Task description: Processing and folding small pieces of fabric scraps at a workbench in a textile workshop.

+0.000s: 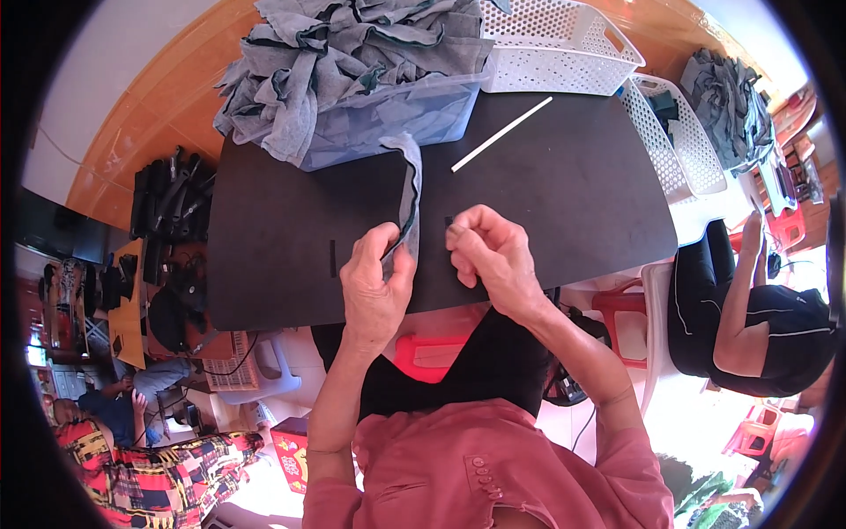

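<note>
My left hand [377, 286] is closed on a narrow grey-blue fabric strip [411, 181] with a dark edge. The strip rises from my fingers above the dark table and bends over at its far end. To the right of it, my right hand [493, 256] is held in a pinch, apart from the strip. A small dark piece [448, 220] shows at its fingertips; I cannot make out what it is. A short dark strip [333, 258] lies on the table left of my left hand.
A clear blue bin [397, 123] heaped with grey fabric pieces [344, 53] stands at the back. White perforated baskets [564, 66] sit at the back right. A thin white stick [502, 134] lies on the dark table [564, 185]. People sit at left and right.
</note>
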A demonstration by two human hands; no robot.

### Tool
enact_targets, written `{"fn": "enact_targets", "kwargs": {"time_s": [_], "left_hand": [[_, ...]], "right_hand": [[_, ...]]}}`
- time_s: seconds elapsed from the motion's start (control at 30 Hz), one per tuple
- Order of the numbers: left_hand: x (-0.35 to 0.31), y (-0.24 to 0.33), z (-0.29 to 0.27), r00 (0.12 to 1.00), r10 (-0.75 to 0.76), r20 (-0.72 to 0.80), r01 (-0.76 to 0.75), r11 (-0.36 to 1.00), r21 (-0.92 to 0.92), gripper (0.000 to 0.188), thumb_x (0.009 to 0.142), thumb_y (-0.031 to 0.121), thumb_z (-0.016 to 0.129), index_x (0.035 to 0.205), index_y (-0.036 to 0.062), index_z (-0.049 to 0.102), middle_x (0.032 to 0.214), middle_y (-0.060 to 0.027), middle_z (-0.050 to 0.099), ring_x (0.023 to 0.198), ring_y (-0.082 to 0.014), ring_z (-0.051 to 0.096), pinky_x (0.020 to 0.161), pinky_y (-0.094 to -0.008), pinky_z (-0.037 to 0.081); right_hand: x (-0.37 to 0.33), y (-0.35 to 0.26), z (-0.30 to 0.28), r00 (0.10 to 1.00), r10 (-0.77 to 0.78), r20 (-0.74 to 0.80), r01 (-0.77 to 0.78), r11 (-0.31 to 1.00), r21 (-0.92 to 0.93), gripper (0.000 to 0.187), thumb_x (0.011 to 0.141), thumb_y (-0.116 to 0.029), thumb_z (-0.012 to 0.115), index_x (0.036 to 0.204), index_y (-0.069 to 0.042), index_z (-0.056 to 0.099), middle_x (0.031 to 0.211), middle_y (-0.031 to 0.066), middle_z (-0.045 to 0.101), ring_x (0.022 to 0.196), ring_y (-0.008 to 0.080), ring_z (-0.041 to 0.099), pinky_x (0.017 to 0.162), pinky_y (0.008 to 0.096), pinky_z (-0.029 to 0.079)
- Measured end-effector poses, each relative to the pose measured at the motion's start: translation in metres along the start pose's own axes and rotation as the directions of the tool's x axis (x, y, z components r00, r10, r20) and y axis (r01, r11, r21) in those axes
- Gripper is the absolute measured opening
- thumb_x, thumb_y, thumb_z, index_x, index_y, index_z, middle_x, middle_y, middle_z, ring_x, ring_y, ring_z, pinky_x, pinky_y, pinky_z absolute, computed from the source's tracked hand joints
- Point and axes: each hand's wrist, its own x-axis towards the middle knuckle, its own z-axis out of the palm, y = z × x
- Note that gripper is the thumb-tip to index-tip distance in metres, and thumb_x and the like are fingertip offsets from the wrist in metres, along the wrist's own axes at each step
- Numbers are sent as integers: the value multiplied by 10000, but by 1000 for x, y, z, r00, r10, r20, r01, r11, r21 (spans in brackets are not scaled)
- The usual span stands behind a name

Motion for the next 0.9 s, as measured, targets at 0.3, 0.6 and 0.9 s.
{"fn": "enact_targets", "kwargs": {"time_s": [0.3, 0.6, 0.9], "left_hand": [[-10, 1, 0, 986, 156, 60, -157, 988, 10, 280, 705, -52, 667, 953, 26, 565, 803, -110, 568, 756, -274, 566, 656, -371, 452], [7, -1, -2, 981, 192, 22, -193, 981, 23, 138, 773, -42, 630, 902, 1, 608, 763, -68, 611, 678, -172, 586, 636, -287, 460], [15, 13, -10, 988, -45, 146, 62, 991, -115, 107, 818, -2, 610, 925, 4, 605, 760, -95, 623, 672, -155, 623, 608, -279, 473]], "right_hand": [[21, 18, 7, 998, -55, 38, 63, 961, -270, 265, 892, -194, 643, 737, 14, 584, 587, 8, 565, 515, 37, 495, 436, 202, 387], [18, 4, 0, 953, -52, 300, 128, 962, -240, 203, 950, -148, 526, 896, 25, 615, 787, 34, 648, 679, 61, 590, 614, 213, 470], [22, 11, -2, 977, -30, 209, 55, 992, -116, 129, 924, -82, 559, 980, 23, 607, 825, 59, 655, 736, 100, 646, 638, 220, 510]]}}
